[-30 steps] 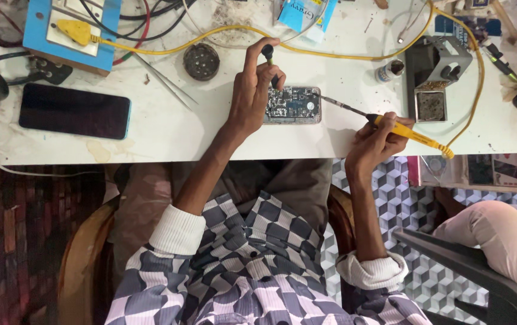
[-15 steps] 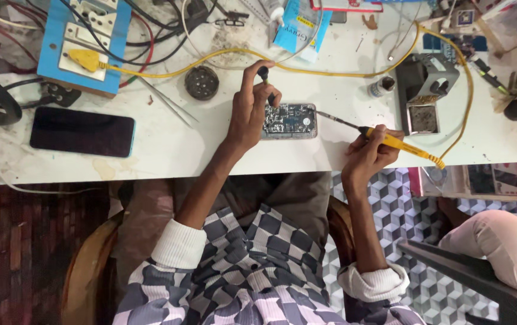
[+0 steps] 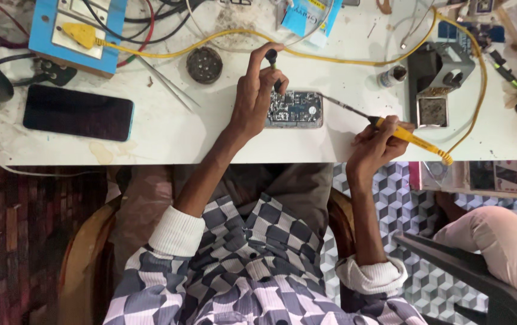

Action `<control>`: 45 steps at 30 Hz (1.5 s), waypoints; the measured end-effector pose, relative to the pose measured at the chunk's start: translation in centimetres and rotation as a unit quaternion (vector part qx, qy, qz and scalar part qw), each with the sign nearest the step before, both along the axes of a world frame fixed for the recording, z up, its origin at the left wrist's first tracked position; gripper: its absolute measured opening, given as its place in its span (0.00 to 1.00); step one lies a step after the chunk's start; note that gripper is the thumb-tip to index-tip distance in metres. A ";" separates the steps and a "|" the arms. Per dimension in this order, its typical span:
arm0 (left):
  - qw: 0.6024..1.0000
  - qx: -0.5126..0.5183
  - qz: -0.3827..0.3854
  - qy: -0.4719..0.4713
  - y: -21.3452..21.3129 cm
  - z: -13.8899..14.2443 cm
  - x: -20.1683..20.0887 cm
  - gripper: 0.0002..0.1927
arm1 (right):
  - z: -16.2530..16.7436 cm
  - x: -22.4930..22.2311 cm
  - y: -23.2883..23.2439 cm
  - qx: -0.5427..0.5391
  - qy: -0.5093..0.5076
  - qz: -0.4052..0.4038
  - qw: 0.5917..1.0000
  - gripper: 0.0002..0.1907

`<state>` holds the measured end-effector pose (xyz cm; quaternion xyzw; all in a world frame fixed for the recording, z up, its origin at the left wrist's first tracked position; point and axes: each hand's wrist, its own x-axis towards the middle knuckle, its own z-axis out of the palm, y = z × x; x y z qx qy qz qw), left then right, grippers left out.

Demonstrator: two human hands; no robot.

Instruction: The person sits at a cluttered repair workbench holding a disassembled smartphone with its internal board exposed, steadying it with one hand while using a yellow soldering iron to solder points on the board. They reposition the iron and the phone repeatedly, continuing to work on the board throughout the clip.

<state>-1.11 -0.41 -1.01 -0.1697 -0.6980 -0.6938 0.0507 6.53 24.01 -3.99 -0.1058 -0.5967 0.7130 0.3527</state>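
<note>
An opened phone with its circuit board showing (image 3: 297,109) lies on the white table (image 3: 168,135). My left hand (image 3: 252,99) rests on its left end and pinches a small dark tool (image 3: 272,59) upright between thumb and forefinger. My right hand (image 3: 375,144) grips a yellow-handled soldering iron (image 3: 412,139) near the table's front edge. The iron's metal tip (image 3: 336,103) points left and reaches the phone's right end. A yellow cable (image 3: 481,90) runs from the iron's handle across the back of the table.
A dark phone (image 3: 78,112) lies at the left, with a blue socket board (image 3: 75,30) behind it. A round tin (image 3: 204,64), tweezers (image 3: 165,81), a small bottle (image 3: 392,75) and a soldering stand (image 3: 439,84) stand nearby. Another person's knee (image 3: 499,247) is at right.
The view has shifted a little over the table. Both hands stay at the opened phone, the iron's tip still at its right end.
</note>
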 end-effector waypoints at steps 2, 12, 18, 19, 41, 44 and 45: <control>1.000 0.014 0.004 -0.003 0.0 0.1 -0.1 0.22 | 0.2 0.3 -0.2 0.047 -0.011 0.004 0.999 0.14; 1.000 0.006 0.004 -0.009 0.1 0.4 -0.2 0.22 | 0.7 -0.2 -0.4 0.012 -0.032 -0.014 0.999 0.14; 1.000 -0.005 0.022 -0.022 0.2 0.6 -0.5 0.21 | 0.5 0.0 -0.6 0.037 -0.043 -0.031 0.998 0.11; 1.000 0.006 0.018 -0.021 0.3 0.7 -0.6 0.21 | 0.6 0.0 -0.5 0.033 -0.031 -0.025 0.999 0.11; 0.999 0.053 -0.004 -0.003 0.2 0.5 -0.6 0.23 | 1.0 -0.3 -0.5 0.041 -0.022 0.017 0.999 0.14; 0.999 0.051 0.001 -0.005 0.1 0.4 -0.6 0.24 | 1.0 -0.3 -0.5 0.029 -0.012 0.012 0.999 0.14; 0.999 0.044 0.007 -0.012 0.1 0.4 -0.5 0.25 | 1.0 -0.3 -0.5 0.022 -0.008 0.008 1.000 0.14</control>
